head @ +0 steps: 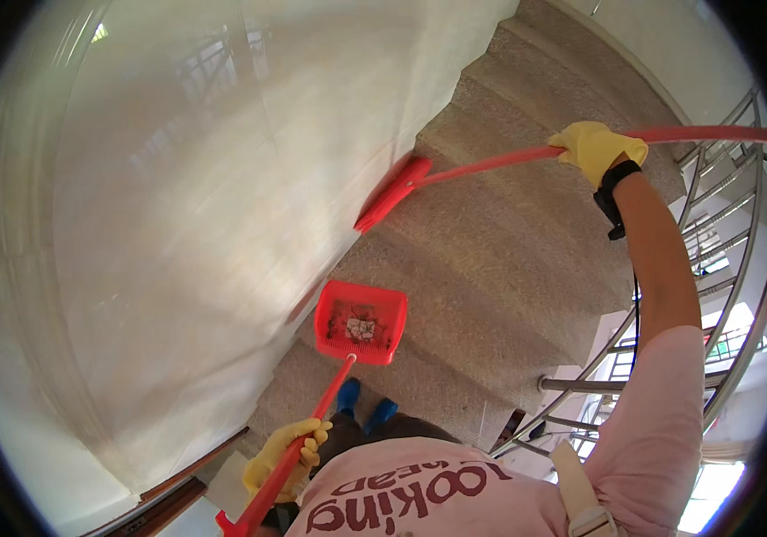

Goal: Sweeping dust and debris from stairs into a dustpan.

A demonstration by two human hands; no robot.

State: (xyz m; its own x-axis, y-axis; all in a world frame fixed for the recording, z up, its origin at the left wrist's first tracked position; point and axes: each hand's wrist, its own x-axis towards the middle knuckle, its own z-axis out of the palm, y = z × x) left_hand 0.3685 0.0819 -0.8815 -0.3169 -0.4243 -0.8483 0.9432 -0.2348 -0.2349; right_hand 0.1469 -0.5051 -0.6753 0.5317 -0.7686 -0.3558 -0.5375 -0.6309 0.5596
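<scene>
My right hand (595,149), in a yellow rubber glove, grips the long red handle of a broom. The red broom head (393,193) rests along the foot of the wall, on a step; its bristles are mostly hidden. In a matching glove, my left hand (283,456) is closed around the red handle of a dustpan (325,322). Dark debris (336,329), like hair and dust, lies in the pan with a small pale scrap (360,329). The pan is in front of my feet, left of the broom head's lower end in reach; whether it touches the step cannot be told.
Speckled stone-like stairs (491,248) curve upward beyond me. A glossy pale wall (209,235) borders them on the left. Metal railings (753,201) curve along the right, with a lower level visible through them. My blue-covered feet (348,396) stand on a step below the dustpan.
</scene>
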